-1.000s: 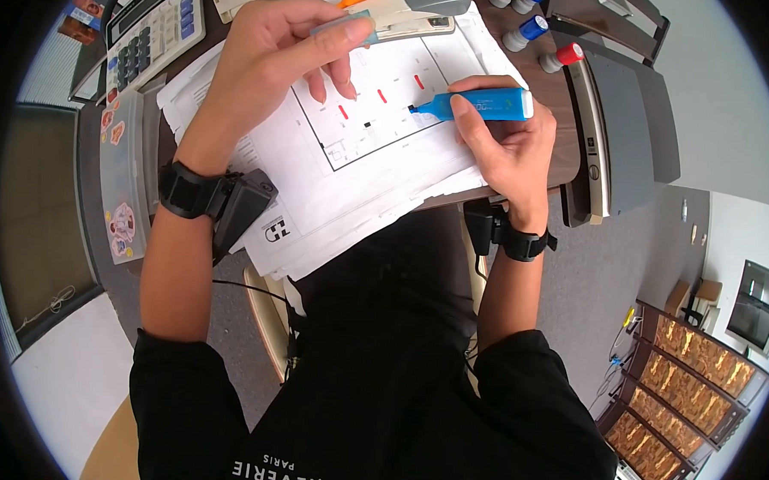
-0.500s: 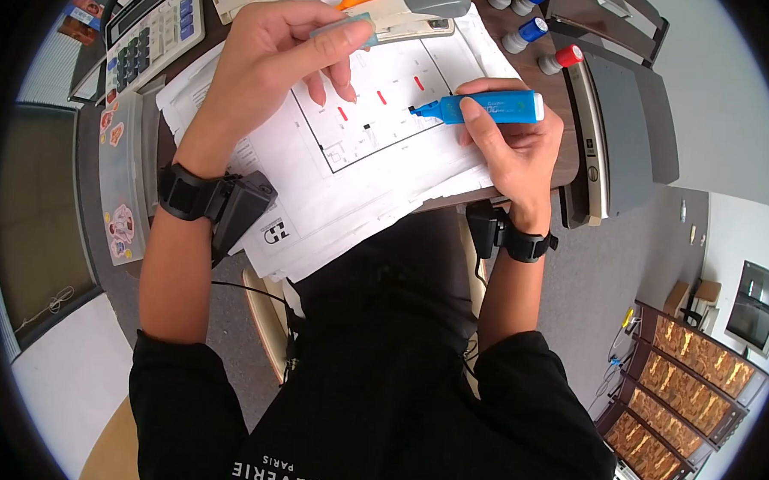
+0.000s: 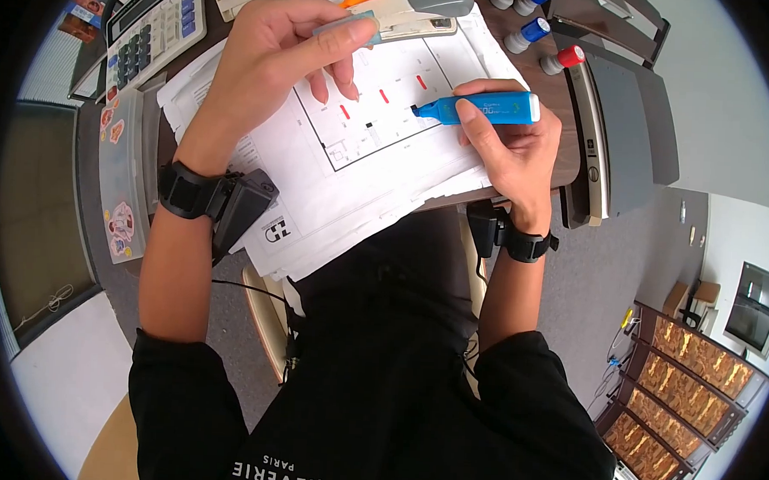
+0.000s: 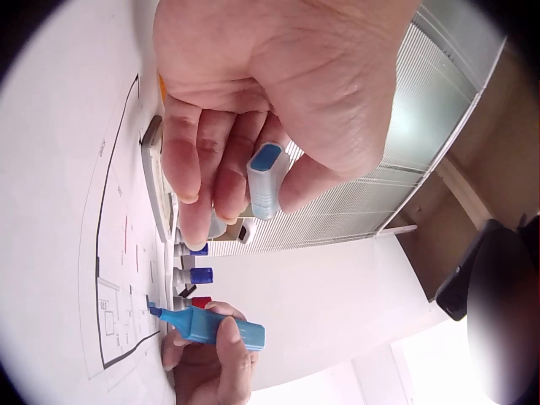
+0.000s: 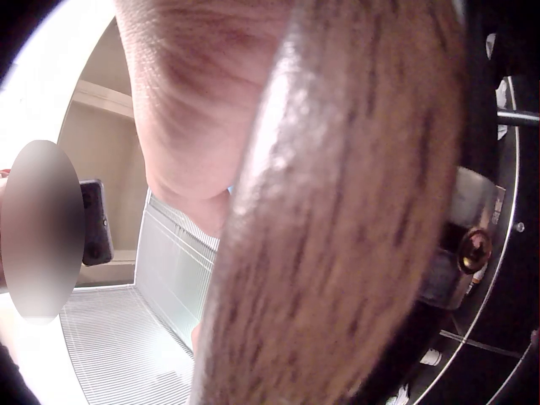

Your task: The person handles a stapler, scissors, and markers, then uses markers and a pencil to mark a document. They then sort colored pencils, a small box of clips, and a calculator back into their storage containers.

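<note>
My right hand (image 3: pixel 513 138) grips a blue highlighter (image 3: pixel 485 108), fingers and thumb round its barrel. The highlighter's tip meets a printed floor plan (image 3: pixel 354 144), close to a small black square near the plan's border line. Three short red strokes stand on the plan. Between thumb and fingers my left hand (image 3: pixel 281 64) pinches a small translucent cap (image 4: pixel 267 181) with a blue end, held above the upper left of the sheet. The right wrist view has mostly the tabletop edge (image 5: pixel 337 211), which hides the highlighter almost wholly.
A stapler (image 3: pixel 411 14) lies at the top of the papers. Red- and blue-capped small bottles (image 3: pixel 526 35) stand to the right, beside a grey machine (image 3: pixel 621 122). At the left are a calculator (image 3: pixel 153 37) and a clear box with stickers (image 3: pixel 125 177).
Compared with one second ago, the highlighter's barrel and my right hand have shifted slightly right, while the tip stays near the black square. My left hand holds the cap in nearly the same place.
</note>
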`<move>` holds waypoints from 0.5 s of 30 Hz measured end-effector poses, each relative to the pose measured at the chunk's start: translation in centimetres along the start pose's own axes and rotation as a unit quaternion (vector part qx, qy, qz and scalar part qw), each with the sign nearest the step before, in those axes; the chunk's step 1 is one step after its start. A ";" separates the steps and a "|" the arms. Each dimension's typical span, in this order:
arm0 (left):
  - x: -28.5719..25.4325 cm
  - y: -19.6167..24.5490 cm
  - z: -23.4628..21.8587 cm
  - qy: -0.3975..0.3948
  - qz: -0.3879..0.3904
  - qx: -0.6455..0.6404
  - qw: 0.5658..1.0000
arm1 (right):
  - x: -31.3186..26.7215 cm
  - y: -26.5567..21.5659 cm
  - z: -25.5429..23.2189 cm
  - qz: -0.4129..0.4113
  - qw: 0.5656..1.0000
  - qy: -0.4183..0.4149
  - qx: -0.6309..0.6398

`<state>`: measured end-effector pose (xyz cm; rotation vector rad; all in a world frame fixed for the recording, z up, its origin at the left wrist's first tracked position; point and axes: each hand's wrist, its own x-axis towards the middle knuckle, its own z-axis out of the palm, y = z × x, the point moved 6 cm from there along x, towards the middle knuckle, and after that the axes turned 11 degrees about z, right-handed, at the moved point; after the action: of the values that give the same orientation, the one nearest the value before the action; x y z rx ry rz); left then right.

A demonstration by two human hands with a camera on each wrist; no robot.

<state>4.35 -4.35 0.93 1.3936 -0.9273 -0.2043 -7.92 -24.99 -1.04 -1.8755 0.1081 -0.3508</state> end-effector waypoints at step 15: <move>0.0 0.0 -0.1 -0.005 0.007 0.002 1.000 | 0.0 -0.3 0.2 0.005 1.000 0.005 -0.018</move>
<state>4.41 -4.29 0.91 1.3903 -0.9455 -0.1991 -7.86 -24.72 -0.82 -1.9089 0.1306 -0.3537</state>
